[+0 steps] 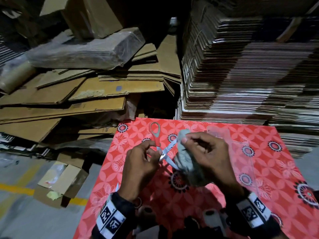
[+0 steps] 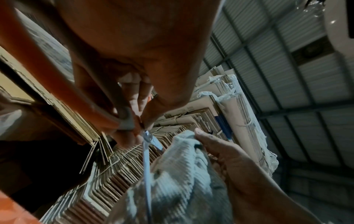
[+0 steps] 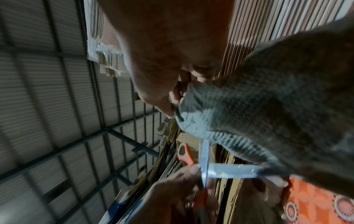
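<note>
Head view: over a table with a red floral cover [image 1: 259,161], the left hand [image 1: 141,163] grips a pair of red-handled scissors [image 1: 166,149] while the right hand [image 1: 207,152] clutches a grey knitted cloth [image 1: 186,163], thumb and forefinger pinching its upper edge; the scissors are held above the middle of the table, between the two hands; the grey-lined handle loop points away from the person and the two steel blades, spread in a wide V, point right at the cloth, their tips touching it; the tool's long axis runs from far left to near right; stacks of flattened cardboard [image 1: 241,75] rise behind the table and loose cardboard sheets [image 1: 69,94] lie to the left.

Left wrist view: the left hand's curled fingers [image 2: 134,94] close on the orange-red handle near the pivot; one long bright blade of the scissors [image 2: 147,163] runs straight away from the wrist across the ribbed grey cloth [image 2: 182,174]; the other, shorter in view, angles toward the right hand [image 2: 239,166].

Right wrist view: the right hand [image 3: 172,53] pinches the cloth [image 3: 268,106] at a dark seam; the scissors [image 3: 229,172] stand open at nearly a right angle, one blade beneath the cloth, one rising to its hem; the left hand [image 3: 172,189] holds the handles.
</note>
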Motion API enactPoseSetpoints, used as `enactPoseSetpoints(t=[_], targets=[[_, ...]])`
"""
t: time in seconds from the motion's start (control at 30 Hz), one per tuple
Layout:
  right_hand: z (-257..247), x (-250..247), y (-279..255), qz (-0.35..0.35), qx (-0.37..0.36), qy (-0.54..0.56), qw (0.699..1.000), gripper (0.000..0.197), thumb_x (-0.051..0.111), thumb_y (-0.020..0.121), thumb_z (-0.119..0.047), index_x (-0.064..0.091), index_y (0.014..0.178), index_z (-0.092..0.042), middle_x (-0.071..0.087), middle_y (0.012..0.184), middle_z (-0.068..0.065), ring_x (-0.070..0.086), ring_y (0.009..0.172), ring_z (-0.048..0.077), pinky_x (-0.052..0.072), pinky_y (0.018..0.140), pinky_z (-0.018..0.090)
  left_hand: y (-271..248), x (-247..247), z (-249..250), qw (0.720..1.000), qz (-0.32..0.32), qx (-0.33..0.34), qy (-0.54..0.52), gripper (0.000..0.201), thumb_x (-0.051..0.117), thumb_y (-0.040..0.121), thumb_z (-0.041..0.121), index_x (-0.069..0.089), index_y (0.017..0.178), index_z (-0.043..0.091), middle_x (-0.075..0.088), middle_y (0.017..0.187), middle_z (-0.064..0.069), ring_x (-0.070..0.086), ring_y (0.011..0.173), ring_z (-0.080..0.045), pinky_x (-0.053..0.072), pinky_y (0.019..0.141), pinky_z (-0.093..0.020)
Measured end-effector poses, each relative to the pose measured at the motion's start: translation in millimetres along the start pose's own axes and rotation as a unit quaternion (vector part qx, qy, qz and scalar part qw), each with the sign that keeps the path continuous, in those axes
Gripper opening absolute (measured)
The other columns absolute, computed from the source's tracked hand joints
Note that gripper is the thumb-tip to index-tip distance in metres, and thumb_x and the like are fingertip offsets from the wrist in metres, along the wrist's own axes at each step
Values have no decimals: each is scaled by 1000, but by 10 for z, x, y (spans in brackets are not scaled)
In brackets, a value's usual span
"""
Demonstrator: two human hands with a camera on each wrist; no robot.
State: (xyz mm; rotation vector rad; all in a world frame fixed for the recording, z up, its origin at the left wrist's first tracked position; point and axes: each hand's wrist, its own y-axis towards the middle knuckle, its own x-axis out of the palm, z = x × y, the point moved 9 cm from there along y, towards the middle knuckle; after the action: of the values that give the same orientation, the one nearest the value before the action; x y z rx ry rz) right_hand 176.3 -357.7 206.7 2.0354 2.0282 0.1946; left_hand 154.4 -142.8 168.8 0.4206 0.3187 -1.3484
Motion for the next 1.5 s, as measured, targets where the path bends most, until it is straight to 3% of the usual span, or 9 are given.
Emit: enactPoseSetpoints(t=[0.17,0.37,0.6,0.7,0.8,0.9,1.07,1.33,1.5], targets=[[32,260,-137,-87,-37,-62,994,28,72,95,-7,78,95,-34,77,97,-14,74,94,4,52,81,13,-12,-38,77,1000,0,2,7,11,69,89,40,60,95,42,72,66,7,72,64,-21,59,69,-45],[311,145,-98,7,37,-69,997,34,95,72,-34,64,70,-19,60,62,0,52,57,6,44,55,23,-73,5,121,1000,-2,3,-19,14,71,86,28,63,96,33,71,63,2,69,59,-22,58,65,-47],[241,211,-113,-72,34,-192,978,66,74,88,-59,47,58,-7,39,51,4,35,51,6,33,54,36,-53,45,139,1000,12,13,-2,11,68,92,22,64,98,31,71,64,3,69,61,-18,58,63,-48],[393,275,-81,-91,78,-128,984,63,75,92,-52,48,58,-6,36,49,-1,35,52,8,29,53,39,-55,78,227,999,14,33,9,8,63,90,25,61,86,32,67,63,0,66,56,-19,55,56,-47],[615,346,-46,-91,160,-2,983,42,82,87,-43,75,69,-7,62,57,8,49,58,9,39,58,29,-28,138,261,998,0,55,19,17,57,88,37,59,80,22,61,60,1,61,51,-18,51,49,-45],[820,382,-33,-82,230,79,966,50,89,78,-46,79,85,2,69,91,39,66,79,28,56,81,46,10,203,219,998,-28,49,26,30,57,86,46,56,79,17,61,61,0,65,51,-23,53,50,-47],[811,380,-15,-75,290,200,933,28,85,79,-11,78,97,9,74,102,33,73,96,45,58,96,55,78,250,190,998,-52,21,-13,15,69,92,28,59,85,19,63,56,2,71,52,-22,59,56,-50],[746,322,23,-45,312,273,909,37,85,70,-6,74,96,16,71,96,37,73,90,45,58,91,59,143,319,188,996,-87,2,-35,11,70,97,13,60,101,11,60,54,8,72,51,-21,57,56,-36],[799,66,161,16,298,272,915,19,72,86,4,73,101,16,74,93,26,75,79,32,62,69,35,171,284,143,994,-94,-8,-51,19,72,97,11,57,85,18,60,56,7,71,51,-30,59,56,-48]])
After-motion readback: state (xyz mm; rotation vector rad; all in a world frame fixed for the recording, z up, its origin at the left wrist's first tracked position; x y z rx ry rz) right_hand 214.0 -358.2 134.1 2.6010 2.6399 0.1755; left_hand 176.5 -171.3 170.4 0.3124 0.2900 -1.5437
